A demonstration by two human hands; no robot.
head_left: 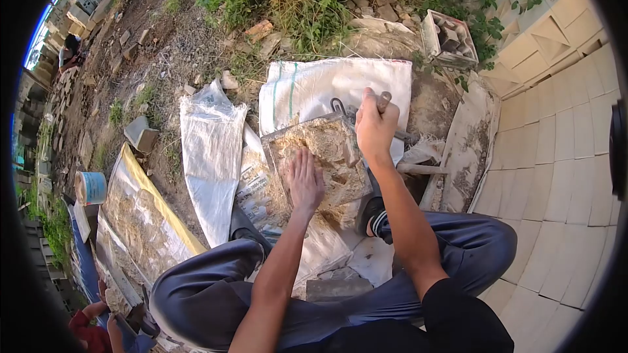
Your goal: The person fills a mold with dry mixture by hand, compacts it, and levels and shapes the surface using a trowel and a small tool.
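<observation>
A square slab [275, 140], its face rough and strewn with pale sandy crumbs, lies in front of me between my legs. My left hand [305, 180] rests flat on its surface with the fingers stretched out. Above the slab's right edge, my right hand [376, 124] is wrapped round a tool with a round wooden handle [384, 99]. The tool's working end is mostly hidden by the hand and blends with the slab, so its kind is unclear. Behind the slab, a bent dark metal loop [337, 104] lies on a white woven sack [340, 82].
Another wooden handle [422, 168] lies right of the slab. A box with stone pieces [450, 39] stands back right, near stacked pale tiles [556, 176]. A bucket [91, 187] and a second white sack [210, 157] are leftward. A person in a red sleeve [88, 330] works at lower left.
</observation>
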